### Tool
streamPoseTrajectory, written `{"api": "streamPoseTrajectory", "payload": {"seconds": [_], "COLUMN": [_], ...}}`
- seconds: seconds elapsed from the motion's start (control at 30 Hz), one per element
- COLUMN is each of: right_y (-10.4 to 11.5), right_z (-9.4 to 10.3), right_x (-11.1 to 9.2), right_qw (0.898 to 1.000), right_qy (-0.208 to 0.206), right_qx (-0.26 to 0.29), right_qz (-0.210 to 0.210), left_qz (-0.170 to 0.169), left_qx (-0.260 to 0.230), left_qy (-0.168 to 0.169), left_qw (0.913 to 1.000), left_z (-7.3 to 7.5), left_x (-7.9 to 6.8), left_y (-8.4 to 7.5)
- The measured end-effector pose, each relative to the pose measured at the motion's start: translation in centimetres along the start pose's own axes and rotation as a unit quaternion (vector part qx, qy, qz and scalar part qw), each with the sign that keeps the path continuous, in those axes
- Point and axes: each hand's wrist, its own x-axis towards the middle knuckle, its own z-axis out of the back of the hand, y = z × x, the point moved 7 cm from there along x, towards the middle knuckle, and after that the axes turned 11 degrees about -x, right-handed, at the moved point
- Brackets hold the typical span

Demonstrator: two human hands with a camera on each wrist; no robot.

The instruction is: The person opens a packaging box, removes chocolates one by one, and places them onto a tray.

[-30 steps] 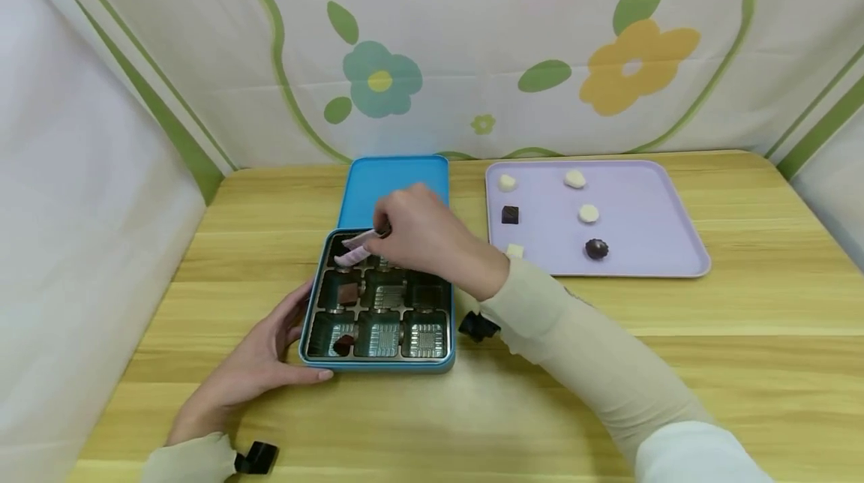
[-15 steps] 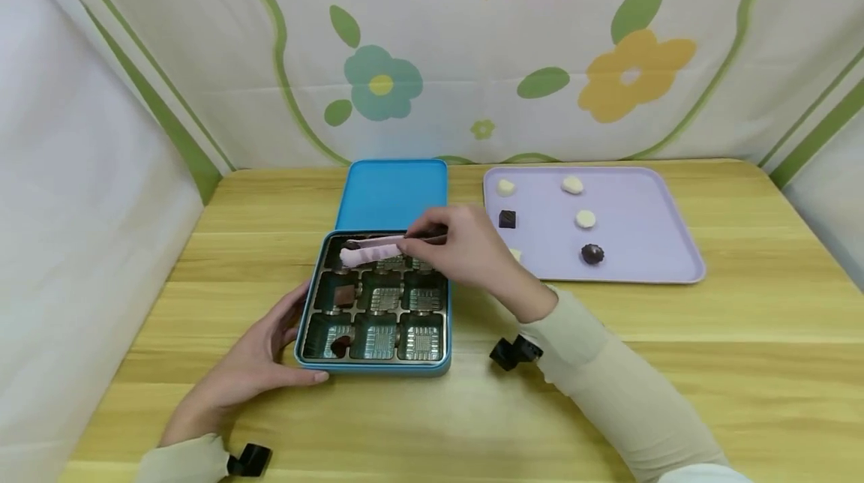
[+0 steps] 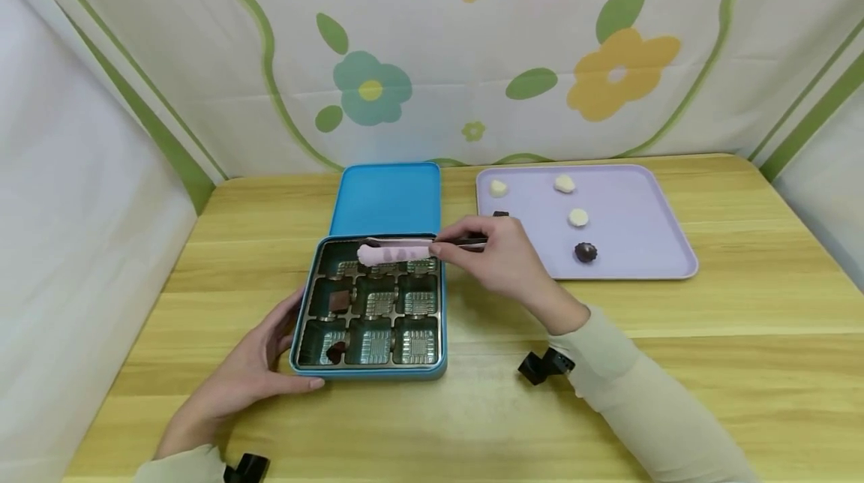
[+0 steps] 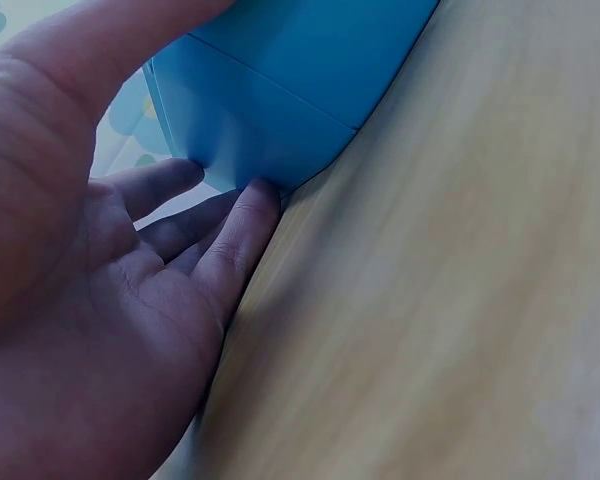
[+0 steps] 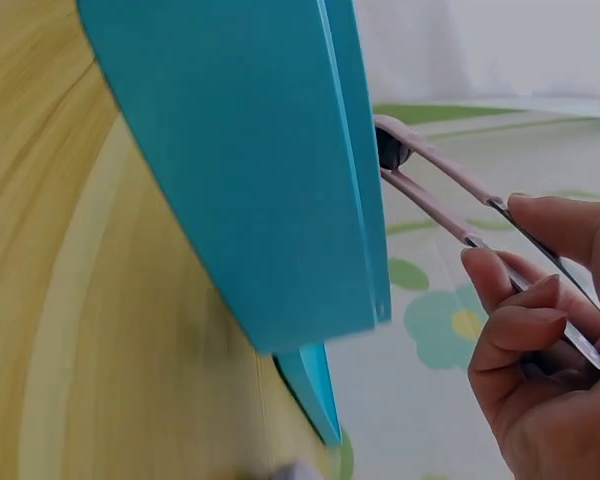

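Observation:
My right hand (image 3: 496, 254) grips metal tongs (image 5: 445, 205) with pale pink tips, which reach over the back row of a blue tin (image 3: 378, 376). Between the tips sits a dark chocolate (image 5: 388, 150), mostly covered by them in the head view. The tin stands with its divided insert facing up. A brown square chocolate (image 3: 339, 301) lies in its middle left compartment, and a small dark chocolate (image 3: 335, 352) in the front left one. My left hand (image 3: 250, 363) rests against the tin's left front corner, thumb along the front, fingertips touching the side (image 4: 250, 120).
Behind the tin lies its blue lid (image 3: 388, 198). A lilac tray (image 3: 634, 220) at the right bears white chocolates (image 3: 577, 217), a round ridged dark one (image 3: 586, 251) and a dark square one (image 3: 501, 214), partly behind my right hand. A flowered cloth (image 3: 432, 55) hangs along the table's back.
My right hand has drawn back rightward, and the tongs now lie nearly level with a dark chocolate between their tips, out of the back left compartment. The left hand stays at the tin.

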Motion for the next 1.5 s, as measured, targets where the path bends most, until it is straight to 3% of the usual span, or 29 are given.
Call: {"api": "streamPoseTrajectory", "payload": {"seconds": [0.33, 0.53, 0.67, 0.97, 1.13, 1.23, 1.5], "right_y": [-3.5, -4.7, -6.2, -12.1, -15.1, -16.3, -18.3], "right_z": [3.8, 7.2, 9.8, 16.2, 19.4, 20.3, 21.0], "right_x": [-2.1, -3.6, -4.9, -7.2, -8.6, -9.3, -10.0], "right_qw": [0.997, 0.994, 0.988, 0.961, 0.937, 0.924, 0.904], "right_qy": [-0.022, -0.064, -0.094, -0.161, -0.203, -0.217, -0.227], "right_qx": [-0.022, -0.038, -0.042, -0.07, -0.055, -0.044, -0.03], "right_qz": [-0.073, -0.082, -0.111, -0.214, -0.277, -0.312, -0.36], "left_qz": [0.006, 0.024, 0.027, 0.024, 0.027, 0.027, 0.023], "left_qx": [0.009, -0.002, 0.006, 0.0, 0.003, 0.004, 0.004], "left_qy": [-0.003, -0.016, -0.02, -0.022, -0.022, -0.021, -0.02], "left_qw": [0.9999, 0.9996, 0.9994, 0.9995, 0.9994, 0.9994, 0.9995], "left_z": [0.6, 0.9, 1.1, 1.3, 1.3, 1.3, 1.3], "left_x": [-0.6, -1.4, -1.5, -1.9, -2.1, -2.2, -2.3], "left_y": [-0.1, 0.2, 0.3, -0.2, -0.1, -0.1, -0.2]}}
